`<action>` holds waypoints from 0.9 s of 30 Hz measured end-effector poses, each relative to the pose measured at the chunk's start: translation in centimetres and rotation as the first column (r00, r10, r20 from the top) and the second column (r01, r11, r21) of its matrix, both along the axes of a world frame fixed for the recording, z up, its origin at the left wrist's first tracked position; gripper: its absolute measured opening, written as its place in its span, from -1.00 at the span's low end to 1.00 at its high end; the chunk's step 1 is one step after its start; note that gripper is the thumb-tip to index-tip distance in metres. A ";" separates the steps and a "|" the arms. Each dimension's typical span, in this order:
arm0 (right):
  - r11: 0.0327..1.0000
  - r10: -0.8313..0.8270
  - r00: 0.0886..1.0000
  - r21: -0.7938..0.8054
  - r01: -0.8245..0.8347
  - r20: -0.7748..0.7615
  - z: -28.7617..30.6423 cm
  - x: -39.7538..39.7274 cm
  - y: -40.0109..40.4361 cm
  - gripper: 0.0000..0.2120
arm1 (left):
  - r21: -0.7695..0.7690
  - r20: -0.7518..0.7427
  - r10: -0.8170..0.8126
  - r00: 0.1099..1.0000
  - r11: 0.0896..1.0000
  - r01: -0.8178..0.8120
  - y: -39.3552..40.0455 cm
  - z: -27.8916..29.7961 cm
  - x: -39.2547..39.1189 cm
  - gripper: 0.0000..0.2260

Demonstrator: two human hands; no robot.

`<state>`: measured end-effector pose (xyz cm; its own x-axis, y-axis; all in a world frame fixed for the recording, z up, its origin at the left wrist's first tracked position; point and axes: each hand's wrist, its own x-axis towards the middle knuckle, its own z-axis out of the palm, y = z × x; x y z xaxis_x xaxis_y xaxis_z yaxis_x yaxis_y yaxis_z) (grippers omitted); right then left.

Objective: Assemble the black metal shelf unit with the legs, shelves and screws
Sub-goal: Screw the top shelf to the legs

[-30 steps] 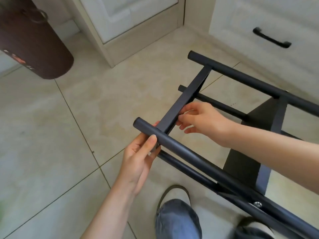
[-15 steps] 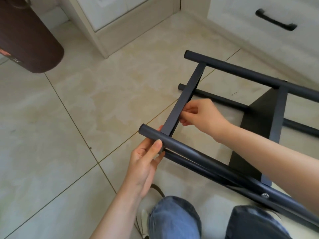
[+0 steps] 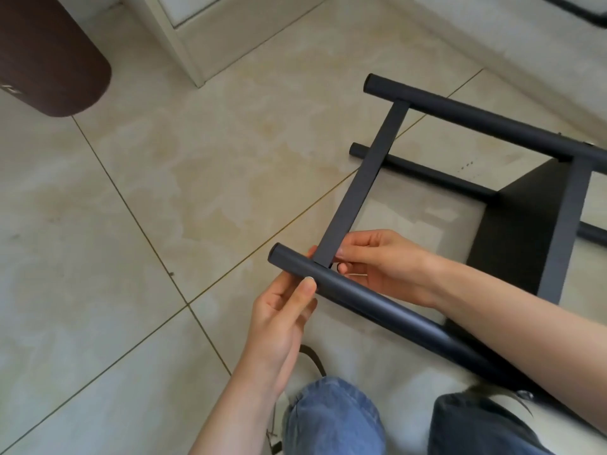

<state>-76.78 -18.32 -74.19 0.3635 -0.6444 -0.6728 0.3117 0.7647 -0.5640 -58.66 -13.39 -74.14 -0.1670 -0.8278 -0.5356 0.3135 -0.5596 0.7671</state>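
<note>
Left hand (image 3: pixel 282 310) grips near leg tube (image 3: pixel 354 297), thumb on top, holding it off the tiled floor (image 3: pixel 147 224). Right hand (image 3: pixel 377 261) pinches the crossbar (image 3: pixel 358 185) joint. Risk: small fastener there, unclear, cross-threads or drops if tube twists.

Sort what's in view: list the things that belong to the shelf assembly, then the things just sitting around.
Part of the job:
- near leg, gripped by the left hand
- flat crossbar, touched by the right hand
- far leg
- black shelf panel
- lower leg on the floor

Just lying about:
- brown cylinder
- white cabinet
- black drawer handle
</note>
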 end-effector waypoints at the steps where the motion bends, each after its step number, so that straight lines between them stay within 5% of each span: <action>1: 1.000 0.001 1.000 -0.001 -0.001 0.004 -0.1 0.1 0.1 -0.88 | 0.002 0.011 0.004 1.000 1.000 -0.004 0.1 0.0 0.1 -0.75; 15: 0.997 -0.075 0.994 -0.034 0.072 -0.077 -0.3 1.3 0.7 -0.85 | -0.040 0.028 0.000 1.000 0.999 0.001 0.0 -0.8 0.0 -0.62; 18: 0.990 0.007 0.966 -0.134 -0.044 -0.260 -0.5 1.3 0.8 -0.79 | -0.035 0.016 0.013 1.000 0.999 -0.012 0.0 -1.1 0.1 -0.59; 22: 0.948 0.040 0.906 -0.271 -0.169 -0.422 -0.1 1.4 0.7 -0.76 | -0.061 0.025 -0.022 0.999 0.998 0.024 -0.1 -1.1 -0.1 -0.29; 27: 0.978 -0.001 0.961 -0.203 -0.056 -0.275 -0.5 1.3 0.8 -0.79 | -0.062 0.052 -0.039 0.998 0.997 0.042 -0.2 -1.1 -0.2 -0.24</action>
